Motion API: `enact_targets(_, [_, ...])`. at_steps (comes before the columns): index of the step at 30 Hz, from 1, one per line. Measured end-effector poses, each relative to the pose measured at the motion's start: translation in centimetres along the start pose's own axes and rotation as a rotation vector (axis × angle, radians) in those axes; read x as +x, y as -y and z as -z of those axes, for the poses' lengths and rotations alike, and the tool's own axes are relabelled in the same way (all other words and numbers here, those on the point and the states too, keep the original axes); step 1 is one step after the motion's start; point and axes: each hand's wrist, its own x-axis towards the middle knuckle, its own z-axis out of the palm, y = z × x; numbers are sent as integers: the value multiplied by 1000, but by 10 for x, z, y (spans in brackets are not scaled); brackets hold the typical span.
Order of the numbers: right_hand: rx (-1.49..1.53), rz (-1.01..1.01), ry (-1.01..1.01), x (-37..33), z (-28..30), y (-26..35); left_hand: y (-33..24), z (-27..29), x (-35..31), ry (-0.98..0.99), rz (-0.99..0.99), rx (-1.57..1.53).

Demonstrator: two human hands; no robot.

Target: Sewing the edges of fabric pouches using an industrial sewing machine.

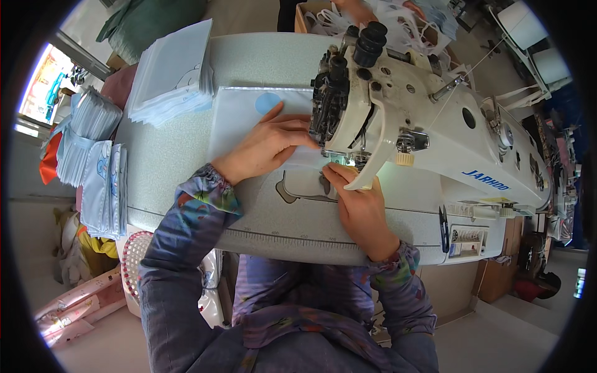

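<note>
A pale grey-blue fabric piece (239, 124) with a round light-blue patch lies flat on the sewing machine table. My left hand (267, 148) rests on it, fingers spread and palm down, the fingertips close to the machine head. Beside the lit needle area of the white sewing machine (398, 93), my right hand (360, 202) has its fingers bent together at the presser foot. Whatever those fingers pinch is hidden from view. The fabric's right part runs under the machine head and is out of sight there.
At the table's far left is a stack of similar fabric pieces (171, 74). Bundled pieces (102, 180) hang beyond the left edge. Black thread snips (443, 229) lie by a small parts tray (467, 240) at the right. Behind the machine, a box holds white strips (329, 22), near another person's hand.
</note>
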Motion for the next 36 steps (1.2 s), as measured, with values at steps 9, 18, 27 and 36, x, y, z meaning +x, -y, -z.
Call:
enact_targets(9, [98, -8, -126, 2, 3, 5, -83, 20, -10, 390, 285, 193])
enact_targets(18, [33, -26, -82, -3, 1, 4, -101, -36, -38, -102, 228, 209])
enact_targets(27, [15, -44, -64, -4, 2, 5, -95, -30, -36, -77, 212, 161])
enact_targets(36, [106, 13, -68, -5, 7, 8, -84, -11, -111, -408, 419, -47])
